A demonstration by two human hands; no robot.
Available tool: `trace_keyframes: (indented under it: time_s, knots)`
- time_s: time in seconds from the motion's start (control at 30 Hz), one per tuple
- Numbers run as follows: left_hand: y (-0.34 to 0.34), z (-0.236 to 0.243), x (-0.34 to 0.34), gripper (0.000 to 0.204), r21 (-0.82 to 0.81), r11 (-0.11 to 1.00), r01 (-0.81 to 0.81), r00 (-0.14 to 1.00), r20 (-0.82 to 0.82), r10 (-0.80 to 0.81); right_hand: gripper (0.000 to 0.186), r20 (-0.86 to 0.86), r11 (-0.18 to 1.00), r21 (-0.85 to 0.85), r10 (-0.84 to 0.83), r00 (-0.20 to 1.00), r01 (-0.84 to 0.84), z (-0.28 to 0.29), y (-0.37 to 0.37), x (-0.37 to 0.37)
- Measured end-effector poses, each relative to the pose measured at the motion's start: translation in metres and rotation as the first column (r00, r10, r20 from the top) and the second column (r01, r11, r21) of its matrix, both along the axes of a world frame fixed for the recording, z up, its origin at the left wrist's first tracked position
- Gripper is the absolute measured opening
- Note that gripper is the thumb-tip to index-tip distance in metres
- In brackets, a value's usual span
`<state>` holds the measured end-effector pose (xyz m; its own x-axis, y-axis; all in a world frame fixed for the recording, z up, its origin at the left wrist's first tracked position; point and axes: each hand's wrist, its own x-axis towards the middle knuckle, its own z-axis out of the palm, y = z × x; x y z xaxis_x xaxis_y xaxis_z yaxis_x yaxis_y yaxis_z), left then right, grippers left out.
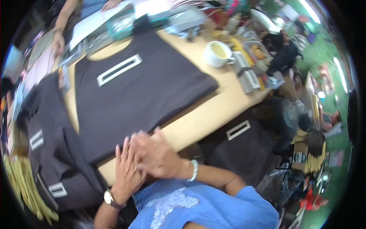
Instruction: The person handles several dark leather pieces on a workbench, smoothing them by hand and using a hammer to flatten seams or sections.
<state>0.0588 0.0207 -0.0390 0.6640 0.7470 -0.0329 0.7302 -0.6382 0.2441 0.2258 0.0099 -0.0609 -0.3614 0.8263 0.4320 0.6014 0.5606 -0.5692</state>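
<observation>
A dark grey fabric panel [145,87], cut like the front of a garment with a neck opening, lies flat on the wooden table. Across its upper part sits a white rectangular frame-shaped piece [119,70]. My left hand [129,164], with a watch on its wrist, rests at the panel's near edge, fingers stretched out and holding nothing. My right hand [159,155], with a pale bead bracelet, lies partly over the left one. Its fingers are somewhat blurred but look extended, with nothing visible in them.
More dark panels with white frame pieces hang at the left [49,152] and below the right table edge [244,145]. A white mug [218,54] of yellowish liquid stands near a cluttered box [246,74]. Across the table is another person's hand [58,44]. Yellow strips [26,191] hang lower left.
</observation>
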Motion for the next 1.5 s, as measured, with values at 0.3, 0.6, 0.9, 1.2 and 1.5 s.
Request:
trace_keyframes:
  time_s: [0.3, 0.6, 0.9, 1.2, 1.5]
  knots:
    - [-0.016, -0.023, 0.007, 0.062, -0.016, 0.991, -0.133, 0.99, 0.049, 0.134, 0.063, -0.019, 0.989, -0.125, -0.08, 0.997, 0.077, -0.015, -0.017, -0.008]
    - [-0.014, -0.014, 0.014, 0.055, 0.101, 0.978, -0.184, 0.982, 0.054, 0.18, 0.063, 0.282, 0.782, 0.105, -0.616, 0.735, 0.615, -0.009, 0.006, 0.087]
    - [-0.013, -0.014, 0.015, 0.051, 0.059, 0.974, -0.217, 0.971, 0.118, 0.209, 0.065, 0.248, 0.578, 0.147, -0.807, 0.536, 0.803, -0.01, 0.033, 0.159]
    - [-0.032, -0.01, -0.022, 0.043, 0.264, 0.879, -0.398, 0.906, -0.039, 0.422, 0.09, 0.343, 0.545, 0.15, -0.811, 0.474, 0.825, -0.001, 0.047, 0.163]
    - [-0.022, -0.01, -0.079, 0.031, 0.435, 0.818, -0.378, 0.842, -0.206, 0.499, 0.07, 0.238, 0.478, 0.017, -0.855, 0.461, 0.878, -0.002, 0.064, 0.172]
